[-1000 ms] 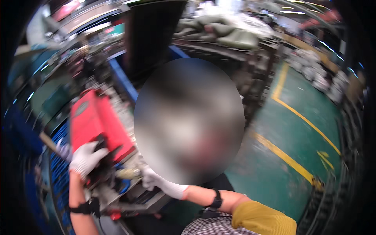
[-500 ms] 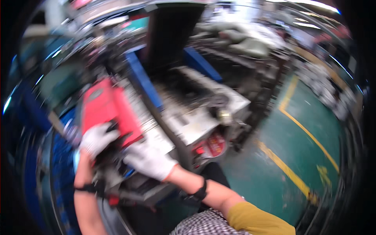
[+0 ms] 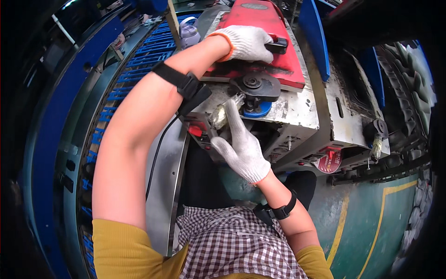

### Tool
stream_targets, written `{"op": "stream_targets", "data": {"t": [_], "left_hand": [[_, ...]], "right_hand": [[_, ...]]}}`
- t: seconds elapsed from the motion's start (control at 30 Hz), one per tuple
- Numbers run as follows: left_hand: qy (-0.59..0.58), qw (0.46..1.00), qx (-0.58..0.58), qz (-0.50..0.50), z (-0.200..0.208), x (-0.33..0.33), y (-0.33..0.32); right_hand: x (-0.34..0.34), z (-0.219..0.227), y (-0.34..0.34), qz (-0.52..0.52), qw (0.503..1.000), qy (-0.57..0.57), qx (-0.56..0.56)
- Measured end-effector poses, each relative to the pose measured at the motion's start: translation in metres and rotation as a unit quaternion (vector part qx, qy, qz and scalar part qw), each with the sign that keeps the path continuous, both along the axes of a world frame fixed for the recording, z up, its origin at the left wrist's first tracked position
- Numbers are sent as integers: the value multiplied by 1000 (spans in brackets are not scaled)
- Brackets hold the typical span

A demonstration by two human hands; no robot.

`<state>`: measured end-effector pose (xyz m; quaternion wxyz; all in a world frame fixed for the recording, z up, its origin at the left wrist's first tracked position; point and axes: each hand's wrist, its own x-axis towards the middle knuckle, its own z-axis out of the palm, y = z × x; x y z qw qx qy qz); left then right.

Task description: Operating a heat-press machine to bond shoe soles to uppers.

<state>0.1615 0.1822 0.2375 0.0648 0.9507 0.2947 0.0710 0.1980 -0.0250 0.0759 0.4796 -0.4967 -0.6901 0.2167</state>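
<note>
On the pale metal machine [image 3: 304,109], the long red metal cover [image 3: 258,18] lies far. Your white-gloved left hand [image 3: 248,44] grasps its black handle [image 3: 278,45], probably for firm purchase; your white-gloved right hand [image 3: 244,151], fingers spread, grips nothing beside the near yellowish wrapped lever [image 3: 218,117].

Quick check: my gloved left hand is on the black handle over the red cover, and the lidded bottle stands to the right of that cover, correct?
Not quite: the head view shows the bottle to the left of the red cover. Your gloved left hand is indeed on the black handle.
</note>
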Motion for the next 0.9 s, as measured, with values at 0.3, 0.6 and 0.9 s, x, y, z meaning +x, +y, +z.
{"op": "stream_targets", "data": {"t": [0.3,0.6,0.9], "left_hand": [[-41,994,102,-11,98,-10,-10],[-65,974,207,68,112,9,25],[-64,989,133,21,115,11,10]], "right_hand": [[-53,-108,9,97,836,379,-385],[-105,-133,51,322,328,805,-375],[-73,-163,28,151,665,550,-482]]}}
